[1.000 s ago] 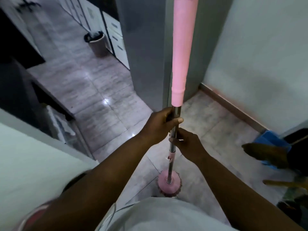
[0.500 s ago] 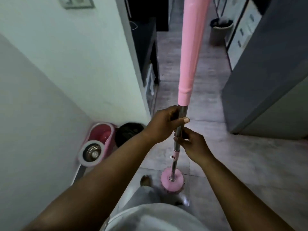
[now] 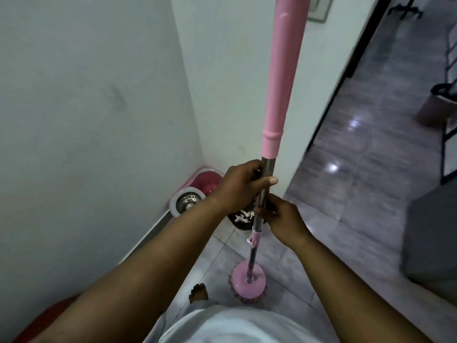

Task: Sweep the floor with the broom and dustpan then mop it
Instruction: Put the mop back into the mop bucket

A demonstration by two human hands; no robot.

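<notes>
Above the fingers, the mop's pink grip [image 3: 279, 82] runs out past the top edge. Just below the left hand [image 3: 241, 186] and its fingers, a dark container [image 3: 243, 217] of white scraps is mostly covered by that hand and the pole [image 3: 267, 168]. Far right of the fingers, a bin [image 3: 437, 105] is smeared by blur.

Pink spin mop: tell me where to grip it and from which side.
Grip the bare steel shaft just under the pink sleeve, as the left hand does, right hand pinching below. Come from the near side: the shaft stands almost upright on its round pink head, with the white wall close behind.
</notes>
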